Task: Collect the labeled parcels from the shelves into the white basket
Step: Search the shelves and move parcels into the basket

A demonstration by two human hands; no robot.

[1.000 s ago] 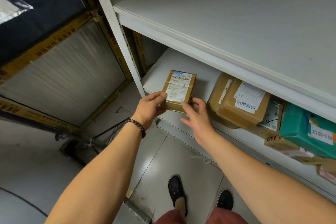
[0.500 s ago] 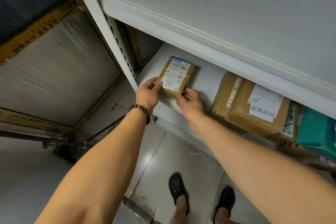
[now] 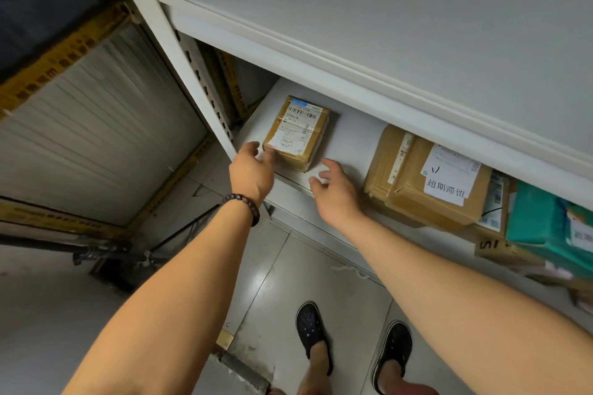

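A small brown cardboard parcel (image 3: 296, 133) with a white barcode label lies flat on the left end of the lower white shelf (image 3: 349, 141). My left hand (image 3: 253, 171), with a bead bracelet on its wrist, hovers at the parcel's near left corner, fingers loosely spread and holding nothing. My right hand (image 3: 335, 189) is just off the parcel's near right corner, fingers relaxed and apart from the box. The white basket is not in view.
A larger brown box (image 3: 430, 183) with a white handwritten label sits to the right on the same shelf, then more cardboard parcels and a teal package (image 3: 545, 228). The upper shelf (image 3: 385, 26) overhangs. A white upright post (image 3: 179, 51) stands left. My feet stand on the tiled floor.
Both hands held the small parcel and set it onto the shelf; now they have let go and drawn back slightly. The parcel lies further in on the shelf.
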